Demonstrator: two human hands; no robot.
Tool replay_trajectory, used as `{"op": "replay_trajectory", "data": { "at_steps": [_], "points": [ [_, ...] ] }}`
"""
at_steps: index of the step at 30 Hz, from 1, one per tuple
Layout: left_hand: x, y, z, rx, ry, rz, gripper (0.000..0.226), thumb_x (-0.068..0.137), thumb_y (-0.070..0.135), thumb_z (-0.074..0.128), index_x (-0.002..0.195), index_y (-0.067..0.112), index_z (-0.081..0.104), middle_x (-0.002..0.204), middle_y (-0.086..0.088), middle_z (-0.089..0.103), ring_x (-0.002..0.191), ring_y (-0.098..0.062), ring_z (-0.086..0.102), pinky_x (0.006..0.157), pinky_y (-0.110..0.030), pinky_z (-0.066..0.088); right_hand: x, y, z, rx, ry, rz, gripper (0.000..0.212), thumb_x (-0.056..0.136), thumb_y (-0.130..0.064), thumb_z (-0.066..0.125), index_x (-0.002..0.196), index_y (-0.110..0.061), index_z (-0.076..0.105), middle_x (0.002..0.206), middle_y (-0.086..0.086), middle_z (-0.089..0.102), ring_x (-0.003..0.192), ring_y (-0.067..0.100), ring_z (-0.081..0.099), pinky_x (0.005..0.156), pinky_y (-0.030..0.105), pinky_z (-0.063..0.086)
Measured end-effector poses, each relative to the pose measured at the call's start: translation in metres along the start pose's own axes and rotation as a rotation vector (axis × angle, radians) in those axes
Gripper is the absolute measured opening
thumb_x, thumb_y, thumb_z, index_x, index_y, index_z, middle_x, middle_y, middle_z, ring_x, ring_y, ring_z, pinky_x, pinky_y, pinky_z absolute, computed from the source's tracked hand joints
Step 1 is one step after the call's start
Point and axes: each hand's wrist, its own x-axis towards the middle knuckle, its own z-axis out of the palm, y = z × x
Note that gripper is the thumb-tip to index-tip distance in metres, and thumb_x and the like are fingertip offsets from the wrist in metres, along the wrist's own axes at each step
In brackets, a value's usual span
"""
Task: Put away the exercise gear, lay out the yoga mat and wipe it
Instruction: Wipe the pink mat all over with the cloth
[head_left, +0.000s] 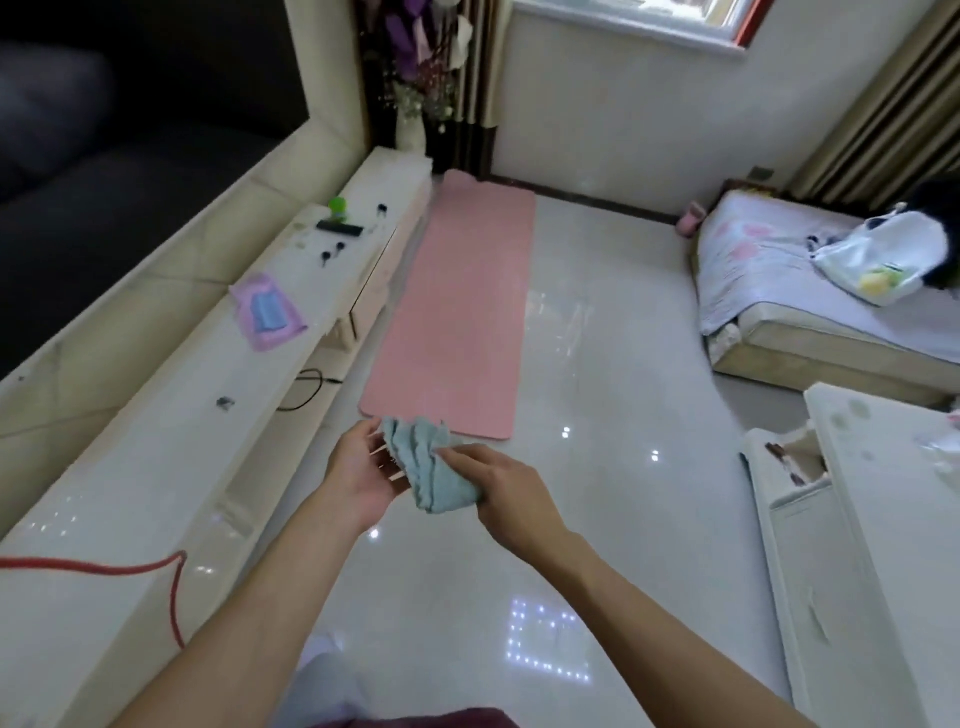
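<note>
mat (457, 312) flat beside cabinet (156, 467); cloth (431, 467) held

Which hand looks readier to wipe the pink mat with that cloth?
Probably the right hand: its fingers curl round the cloth, while the left hand only touches it with loose fingers. The mat lies ahead.

- The pink yoga mat (457, 301) lies unrolled on the floor, along the front edge of the low white cabinet (156, 441).
- The right hand (498, 488) grips a bunched blue cloth (431, 473) at the mat's near end.
- The left hand (358, 478) touches the cloth with straight fingers.
</note>
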Motion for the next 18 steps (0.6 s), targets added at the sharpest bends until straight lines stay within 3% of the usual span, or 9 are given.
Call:
{"op": "replay_trajectory", "data": {
  "at_steps": [2, 11, 18],
  "points": [
    [0.006, 0.003, 0.024, 0.013, -0.022, 0.012, 0.024, 0.097, 0.024, 0.045, 0.087, 0.009, 0.06, 0.08, -0.012, 0.058, 0.074, -0.025, 0.056, 0.065, -0.037, 0.047, 0.003, 0.02, -0.017, -0.05, 0.029, -0.029, 0.061, 0.079, 0.0, 0.053, 0.134, -0.026, 0.055, 0.132, -0.003, 0.059, 0.111, 0.024, 0.06, 0.079, 0.031, 0.052],
    [0.089, 0.034, 0.117, 0.006, -0.069, -0.007, 0.028, 0.1, 0.028, 0.04, 0.092, 0.007, 0.057, 0.082, -0.013, 0.053, 0.073, -0.026, 0.054, 0.068, -0.039, 0.048, 0.069, 0.116, -0.073, -0.222, 0.028, -0.08, 0.061, 0.071, 0.003, 0.067, 0.127, -0.022, 0.062, 0.121, 0.003, 0.065, 0.096, 0.026, 0.065, 0.07, 0.031, 0.053],
    [0.174, 0.062, 0.217, 0.009, -0.1, -0.086, 0.024, 0.098, 0.023, 0.041, 0.086, 0.01, 0.057, 0.08, -0.012, 0.054, 0.073, -0.025, 0.053, 0.067, -0.037, 0.049, 0.14, 0.204, -0.121, -0.259, -0.007, 0.011, 0.062, 0.071, 0.008, 0.064, 0.127, -0.019, 0.062, 0.122, 0.006, 0.065, 0.102, 0.028, 0.065, 0.074, 0.035, 0.054]
  ]
}}
